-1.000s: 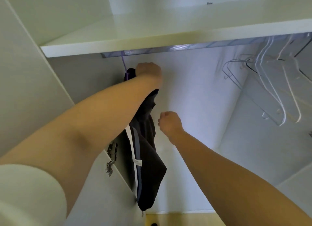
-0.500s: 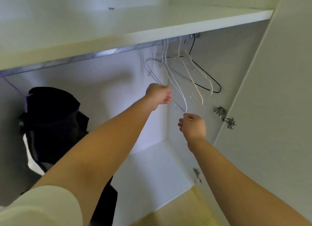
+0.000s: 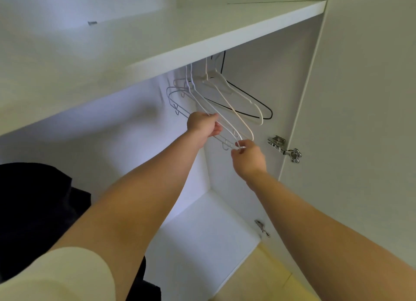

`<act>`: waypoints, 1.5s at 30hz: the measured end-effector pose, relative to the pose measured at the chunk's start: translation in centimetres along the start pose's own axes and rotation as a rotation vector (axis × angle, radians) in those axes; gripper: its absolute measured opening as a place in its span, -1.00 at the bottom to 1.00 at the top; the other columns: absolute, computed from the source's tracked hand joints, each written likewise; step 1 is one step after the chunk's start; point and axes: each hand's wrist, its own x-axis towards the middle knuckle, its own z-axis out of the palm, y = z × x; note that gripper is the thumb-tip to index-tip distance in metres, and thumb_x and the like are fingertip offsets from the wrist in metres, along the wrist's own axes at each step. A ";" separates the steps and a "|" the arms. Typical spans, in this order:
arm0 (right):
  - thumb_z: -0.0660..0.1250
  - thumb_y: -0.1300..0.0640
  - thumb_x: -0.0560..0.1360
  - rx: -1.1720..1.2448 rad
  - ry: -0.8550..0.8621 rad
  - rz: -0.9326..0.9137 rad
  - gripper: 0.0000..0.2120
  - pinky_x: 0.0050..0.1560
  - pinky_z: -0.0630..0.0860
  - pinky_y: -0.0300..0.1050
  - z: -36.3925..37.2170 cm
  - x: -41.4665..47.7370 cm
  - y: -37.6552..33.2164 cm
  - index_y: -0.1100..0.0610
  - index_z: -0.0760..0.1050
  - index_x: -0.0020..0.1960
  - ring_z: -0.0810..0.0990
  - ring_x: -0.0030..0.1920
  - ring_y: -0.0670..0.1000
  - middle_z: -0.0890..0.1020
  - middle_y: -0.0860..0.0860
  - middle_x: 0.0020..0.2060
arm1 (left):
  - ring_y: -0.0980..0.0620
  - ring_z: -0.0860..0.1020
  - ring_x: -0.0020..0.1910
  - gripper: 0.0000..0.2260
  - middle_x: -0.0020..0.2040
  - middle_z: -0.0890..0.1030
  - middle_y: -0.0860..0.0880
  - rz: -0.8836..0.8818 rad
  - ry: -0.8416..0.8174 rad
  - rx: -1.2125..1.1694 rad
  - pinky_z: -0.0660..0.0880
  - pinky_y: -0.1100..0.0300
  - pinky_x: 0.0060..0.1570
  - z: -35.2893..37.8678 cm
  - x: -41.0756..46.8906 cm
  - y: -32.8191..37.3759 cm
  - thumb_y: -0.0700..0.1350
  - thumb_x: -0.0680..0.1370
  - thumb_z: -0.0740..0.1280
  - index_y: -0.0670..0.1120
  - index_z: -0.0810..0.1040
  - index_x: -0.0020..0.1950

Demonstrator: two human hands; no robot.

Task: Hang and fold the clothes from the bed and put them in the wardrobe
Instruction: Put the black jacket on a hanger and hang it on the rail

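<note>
Dark garment (image 3: 33,210) hangs far left. Your left hand (image 3: 203,124) curls round bunched white hangers (image 3: 203,102) mid-span. Your right hand (image 3: 248,159) pinches one hanger's low tip (nearer you). Hanger slopes up-left to hooks under shelf (image 3: 202,37); unhooking likely means lifting that way.

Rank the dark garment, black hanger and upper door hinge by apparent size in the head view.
1. dark garment, though nearness to the camera inflates it
2. black hanger
3. upper door hinge

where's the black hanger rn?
Head view, right of centre: the black hanger hangs behind the white hangers, left of the door hinge.
</note>
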 end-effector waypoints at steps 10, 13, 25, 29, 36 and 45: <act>0.10 0.05 0.70 0.012 0.017 -0.141 -0.76 -0.19 0.49 -0.10 1.9 -1.1 -1.3 0.13 0.50 0.11 0.58 -0.13 0.10 0.62 0.03 -0.15 | -0.01 0.62 -0.37 -0.74 -0.35 0.64 -0.10 0.170 0.013 -0.084 0.61 0.20 -0.27 -2.5 -1.3 0.4 -0.08 0.63 0.37 -0.20 0.56 -0.20; 0.07 0.06 0.71 0.083 0.000 -0.139 -0.77 -0.12 0.54 -0.07 2.0 -1.5 -1.6 0.08 0.48 0.08 0.64 -0.08 0.07 0.67 -0.01 -0.08 | 0.01 0.60 -0.39 -0.80 -0.30 0.61 -0.11 0.206 0.002 -0.109 0.59 0.23 -0.32 -3.1 -2.3 1.2 -0.10 0.63 0.38 -0.22 0.57 -0.09; 0.08 0.00 0.71 0.222 -0.053 -0.184 -0.74 -0.15 0.44 -0.16 0.0 -4.8 -0.3 0.03 0.51 0.03 0.68 -0.12 -0.01 0.73 -0.07 -0.14 | -0.04 0.55 -0.43 -0.76 -0.38 0.60 -0.07 0.239 0.014 -0.253 0.50 0.18 -0.39 -6.9 -5.5 -2.2 -0.03 0.64 0.33 -0.14 0.48 -0.15; 0.07 0.09 0.71 0.210 -0.033 -0.237 -0.76 -0.16 0.44 -0.20 0.8 -5.0 -1.3 0.07 0.48 0.00 0.68 -0.12 -0.01 0.73 -0.02 -0.18 | -0.04 0.58 -0.41 -0.79 -0.34 0.62 -0.07 0.198 -0.051 -0.354 0.54 0.18 -0.36 -7.3 -5.2 -0.9 -0.07 0.65 0.30 -0.11 0.46 -0.16; 0.06 0.11 0.73 0.237 -0.050 -0.299 -0.77 -0.16 0.47 -0.17 1.9 -5.8 -2.5 0.11 0.47 0.05 0.68 -0.09 -0.01 0.72 0.01 -0.15 | -0.03 0.62 -0.37 -0.86 -0.34 0.60 -0.09 0.200 -0.092 -0.470 0.60 0.14 -0.25 -8.4 -4.6 0.7 -0.17 0.63 0.35 -0.15 0.48 -0.10; 0.08 0.06 0.70 0.326 -0.016 -0.307 -0.76 -0.17 0.46 -0.09 -1.0 -5.4 -2.4 0.05 0.49 -0.02 0.68 -0.13 -0.01 0.72 -0.02 -0.23 | -0.01 0.62 -0.39 -0.86 -0.34 0.63 -0.09 0.187 -0.212 -0.596 0.57 0.20 -0.32 -7.1 -5.7 1.5 -0.16 0.63 0.35 -0.13 0.47 -0.10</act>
